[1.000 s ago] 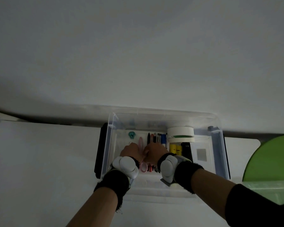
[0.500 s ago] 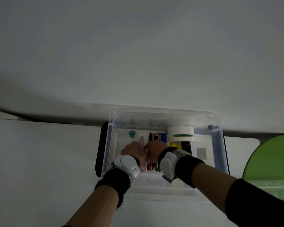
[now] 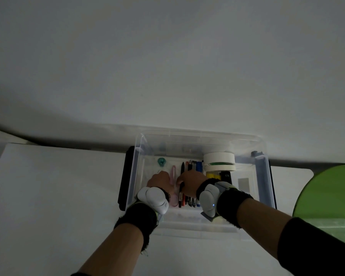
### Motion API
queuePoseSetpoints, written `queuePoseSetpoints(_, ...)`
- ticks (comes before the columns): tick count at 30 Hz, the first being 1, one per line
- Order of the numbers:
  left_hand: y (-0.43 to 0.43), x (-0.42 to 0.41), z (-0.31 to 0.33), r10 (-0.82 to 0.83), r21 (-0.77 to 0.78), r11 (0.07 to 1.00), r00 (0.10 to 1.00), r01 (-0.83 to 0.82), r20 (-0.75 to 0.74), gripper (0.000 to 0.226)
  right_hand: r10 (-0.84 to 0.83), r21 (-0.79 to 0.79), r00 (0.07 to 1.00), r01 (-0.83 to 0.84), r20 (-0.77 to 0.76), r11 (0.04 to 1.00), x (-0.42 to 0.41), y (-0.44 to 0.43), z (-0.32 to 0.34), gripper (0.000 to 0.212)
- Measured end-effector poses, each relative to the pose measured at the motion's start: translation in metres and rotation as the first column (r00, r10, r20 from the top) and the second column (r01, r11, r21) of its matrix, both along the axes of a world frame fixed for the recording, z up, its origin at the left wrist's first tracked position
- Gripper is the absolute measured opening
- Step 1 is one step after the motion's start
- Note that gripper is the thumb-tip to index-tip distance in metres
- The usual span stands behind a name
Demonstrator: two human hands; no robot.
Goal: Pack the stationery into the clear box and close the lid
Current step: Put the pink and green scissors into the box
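The clear box (image 3: 136, 166) stands open on the white table against the wall. Both my hands are inside it, backs toward me. My left hand (image 3: 159, 181) lies against the pink scissors (image 3: 173, 175), its fingers hidden. My right hand (image 3: 190, 181) curls its thumb and fingers round a black pen (image 3: 181, 193) at the left of a row of pens (image 3: 194, 166). Two tape rolls (image 3: 219, 161) are stacked at the back right, with a yellow item (image 3: 212, 175) and a black item (image 3: 225, 175) in front. A teal item (image 3: 161, 161) lies at the back left.
A black flat part (image 3: 125, 176) sticks out along the box's left side. A green round surface (image 3: 331, 192) sits to the right, with another clear container (image 3: 327, 226) on it. The wall rises straight behind the box.
Both hands have edged slightly toward the far side of the box. The scissors and pens stay about where they were.
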State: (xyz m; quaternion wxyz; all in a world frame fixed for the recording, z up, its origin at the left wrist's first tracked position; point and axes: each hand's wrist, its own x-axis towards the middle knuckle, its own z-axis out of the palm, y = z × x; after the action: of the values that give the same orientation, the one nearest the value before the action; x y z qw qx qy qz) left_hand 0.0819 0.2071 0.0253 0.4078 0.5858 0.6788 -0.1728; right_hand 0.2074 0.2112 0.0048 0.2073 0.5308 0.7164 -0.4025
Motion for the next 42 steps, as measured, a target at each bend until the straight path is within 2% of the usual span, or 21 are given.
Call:
queuePoseSetpoints(6, -0.004, -0.005, 0.013, 0.017, -0.017, 1.000, 0.999, -0.017, 0.041, 0.038, -0.024, 0.021, 0.998, 0.023, 0.054, 1.000, 0.002, -0.003, 0.011, 0.027)
queuePoseSetpoints(11, -0.011, -0.009, 0.030, -0.005, 0.042, 0.999, 0.998, 0.002, 0.064, 0.038, -0.064, 0.070, 0.995, 0.059, 0.074, 0.996, 0.002, -0.010, 0.030, 0.024)
queuePoseSetpoints(18, -0.026, -0.020, 0.064, -0.110, 0.301, 0.951, 0.988, 0.073, 0.110, 0.011, -0.193, 0.205, 0.981, 0.187, 0.014, 0.961, -0.001, -0.028, 0.074, 0.017)
queuePoseSetpoints(21, -0.035, -0.029, 0.081, -0.126, 0.407, 0.912, 0.977, 0.046, 0.173, 0.010, -0.243, 0.283, 0.969, 0.243, -0.037, 0.928, -0.009, -0.039, 0.093, 0.023)
queuePoseSetpoints(23, -0.044, -0.041, 0.095, -0.149, 0.472, 0.881, 0.961, 0.022, 0.233, 0.011, -0.290, 0.306, 0.955, 0.295, -0.065, 0.905, -0.019, -0.049, 0.111, 0.018)
queuePoseSetpoints(28, -0.070, -0.088, 0.124, -0.160, 0.634, 0.764, 0.917, -0.119, 0.365, 0.010, -0.366, 0.389, 0.917, 0.398, -0.155, 0.831, -0.053, -0.079, 0.148, 0.022)
queuePoseSetpoints(34, -0.090, -0.147, 0.125, -0.135, 0.658, 0.741, 0.931, -0.133, 0.340, 0.009, -0.419, 0.405, 0.875, 0.483, -0.242, 0.776, -0.091, -0.113, 0.167, 0.024)
queuePoseSetpoints(39, -0.108, -0.179, 0.104, -0.156, 0.597, 0.799, 0.936, -0.067, 0.315, 0.005, -0.381, 0.339, 0.877, 0.467, -0.292, 0.816, -0.116, -0.140, 0.160, 0.028)
queuePoseSetpoints(42, -0.115, -0.189, 0.084, -0.190, 0.553, 0.833, 0.937, -0.004, 0.292, 0.004, -0.364, 0.292, 0.888, 0.441, -0.282, 0.849, -0.124, -0.151, 0.143, 0.023)
